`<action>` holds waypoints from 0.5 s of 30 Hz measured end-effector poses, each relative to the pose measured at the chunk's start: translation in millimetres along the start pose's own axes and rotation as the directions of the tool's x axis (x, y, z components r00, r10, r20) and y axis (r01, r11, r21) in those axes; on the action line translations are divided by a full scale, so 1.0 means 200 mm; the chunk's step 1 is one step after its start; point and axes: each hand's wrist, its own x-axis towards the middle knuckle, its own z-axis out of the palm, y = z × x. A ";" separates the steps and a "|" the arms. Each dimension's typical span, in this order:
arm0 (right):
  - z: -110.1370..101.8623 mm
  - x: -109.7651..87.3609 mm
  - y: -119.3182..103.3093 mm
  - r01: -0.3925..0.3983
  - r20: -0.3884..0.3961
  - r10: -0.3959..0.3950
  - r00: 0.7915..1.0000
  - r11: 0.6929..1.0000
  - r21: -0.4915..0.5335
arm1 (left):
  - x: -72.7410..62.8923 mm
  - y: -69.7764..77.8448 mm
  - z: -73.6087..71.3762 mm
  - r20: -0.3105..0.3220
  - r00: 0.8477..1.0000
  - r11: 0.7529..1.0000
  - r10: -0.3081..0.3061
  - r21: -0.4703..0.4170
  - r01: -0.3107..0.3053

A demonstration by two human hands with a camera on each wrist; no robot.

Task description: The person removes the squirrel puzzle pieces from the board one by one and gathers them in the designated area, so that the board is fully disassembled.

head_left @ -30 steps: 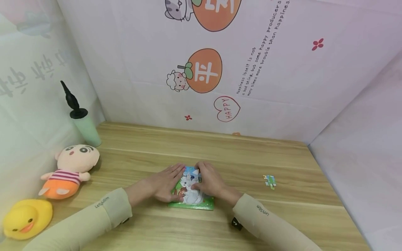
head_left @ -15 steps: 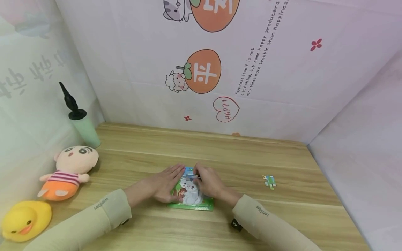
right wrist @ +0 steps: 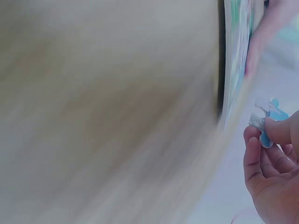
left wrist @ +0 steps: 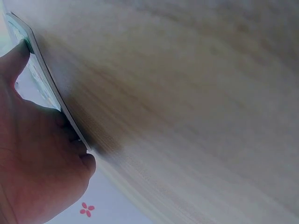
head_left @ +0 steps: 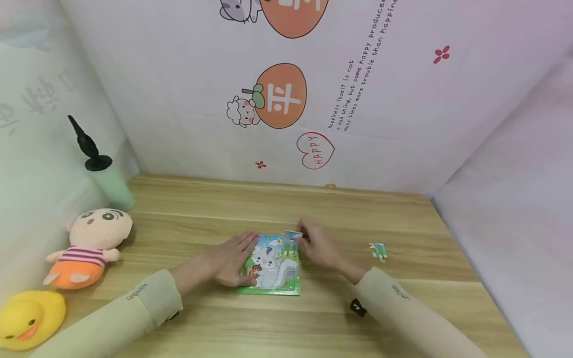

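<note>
A puzzle board [head_left: 273, 268] with a grey squirrel picture and a green lower border lies on the wooden table. My left hand [head_left: 235, 258] rests along its left side, fingers stretched out and thumb on the picture; in the left wrist view the thumb lies over the face of the board [left wrist: 44, 84]. At the board's upper right corner, my right hand [head_left: 318, 243] pinches a blue and white puzzle piece [head_left: 293, 234] between thumb and fingers. The right wrist view shows this piece [right wrist: 267, 122] raised and tilted, apart from the board [right wrist: 233, 60].
Joined puzzle pieces [head_left: 379, 251] lie to the right on the table [head_left: 215, 323]. Along the left wall stand a green pump [head_left: 112, 186] with a black nozzle, a plush doll [head_left: 89, 248] and a yellow rubber duck [head_left: 33, 318]. A printed cloth [head_left: 371, 164] hangs behind.
My right hand has lifted a puzzle piece off the middle of the picture and carried it up to the right, past the board's corner. My left hand has stayed on the board.
</note>
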 end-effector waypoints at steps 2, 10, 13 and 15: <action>-0.08 -0.03 0.06 -0.012 -0.013 0.012 1.000 1.000 0.001 | 0.00 0.00 0.00 0.000 1.000 1.000 -0.002 0.000 0.002; -0.38 -0.17 0.27 -0.141 0.022 0.141 0.990 0.990 -0.016 | -0.01 0.01 -0.01 0.000 1.000 1.000 -0.002 -0.003 0.002; -0.43 -0.22 0.33 -0.137 0.041 0.138 0.990 0.990 -0.026 | -0.01 0.01 -0.02 0.004 1.000 1.000 -0.007 0.000 0.007; -0.45 -0.25 0.36 -0.135 0.065 0.137 0.988 0.990 -0.033 | -0.01 0.01 -0.02 0.008 1.000 1.000 -0.013 0.004 0.013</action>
